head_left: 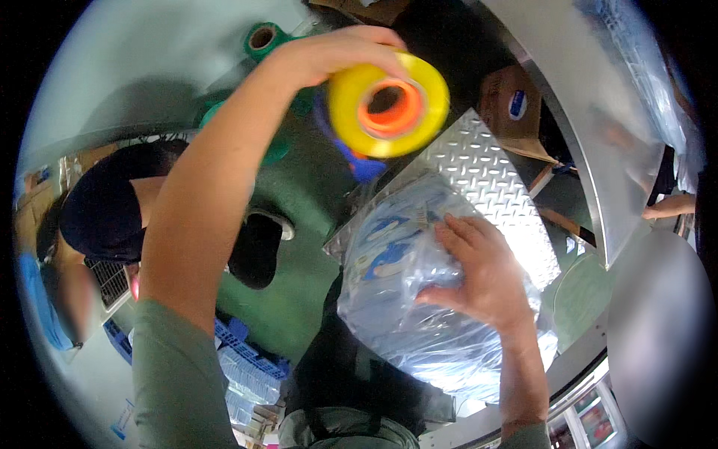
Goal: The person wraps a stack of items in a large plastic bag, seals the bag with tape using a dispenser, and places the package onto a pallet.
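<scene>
My left hand (351,54) is closed over the upper rim of a large yellow tape roll (351,108) with an orange core, held up in front of me. Under my right hand (486,277) lies a bulky bundle in a clear plastic bag (396,307). The right fingers are spread on its wrinkled film, with the thumb apart. Blue printed shapes show through the plastic. The bag rests partly on a tilted, shiny tread-pattern metal plate (508,187); my right forearm hides part of its right side.
Green rolls (262,39) stand at the back left. At left a person (105,202) is close by, near a black shoe (256,251) and a blue basket (243,348). A cardboard box (512,105) sits behind the plate. A steel panel edge (576,142) runs along the right.
</scene>
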{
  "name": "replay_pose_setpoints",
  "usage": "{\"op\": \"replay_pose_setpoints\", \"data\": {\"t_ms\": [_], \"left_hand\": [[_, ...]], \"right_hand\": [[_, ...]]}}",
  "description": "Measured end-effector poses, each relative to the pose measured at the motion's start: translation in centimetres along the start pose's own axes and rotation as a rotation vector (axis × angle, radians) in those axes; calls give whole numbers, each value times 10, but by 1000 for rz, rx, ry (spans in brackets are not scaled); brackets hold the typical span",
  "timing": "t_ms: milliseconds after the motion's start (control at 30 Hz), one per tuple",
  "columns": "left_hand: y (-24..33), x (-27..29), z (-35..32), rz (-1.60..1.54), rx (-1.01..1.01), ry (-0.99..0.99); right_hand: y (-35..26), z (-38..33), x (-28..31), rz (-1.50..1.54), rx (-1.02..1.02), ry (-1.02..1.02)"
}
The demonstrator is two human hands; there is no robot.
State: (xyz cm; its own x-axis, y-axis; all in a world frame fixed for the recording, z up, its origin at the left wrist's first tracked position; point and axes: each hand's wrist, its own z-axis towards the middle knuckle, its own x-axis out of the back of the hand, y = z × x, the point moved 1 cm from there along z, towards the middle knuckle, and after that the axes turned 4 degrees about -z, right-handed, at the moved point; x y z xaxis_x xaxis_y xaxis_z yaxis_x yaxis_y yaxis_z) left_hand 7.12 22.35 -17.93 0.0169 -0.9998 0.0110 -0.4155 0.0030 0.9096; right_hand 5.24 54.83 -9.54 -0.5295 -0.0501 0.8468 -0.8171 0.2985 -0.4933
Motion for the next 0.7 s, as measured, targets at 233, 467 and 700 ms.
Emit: {"op": "replay_pose_setpoints", "data": {"t_ms": [233, 467, 700], "left_hand": [[89, -130, 88, 459, -75, -661], [136, -161, 114, 819, -289, -892], [136, -163, -10, 724, -332, 254]], "right_hand": [[9, 58, 25, -365, 507, 243], [71, 118, 68, -159, 33, -738], [80, 114, 68, 34, 70, -913]]}}
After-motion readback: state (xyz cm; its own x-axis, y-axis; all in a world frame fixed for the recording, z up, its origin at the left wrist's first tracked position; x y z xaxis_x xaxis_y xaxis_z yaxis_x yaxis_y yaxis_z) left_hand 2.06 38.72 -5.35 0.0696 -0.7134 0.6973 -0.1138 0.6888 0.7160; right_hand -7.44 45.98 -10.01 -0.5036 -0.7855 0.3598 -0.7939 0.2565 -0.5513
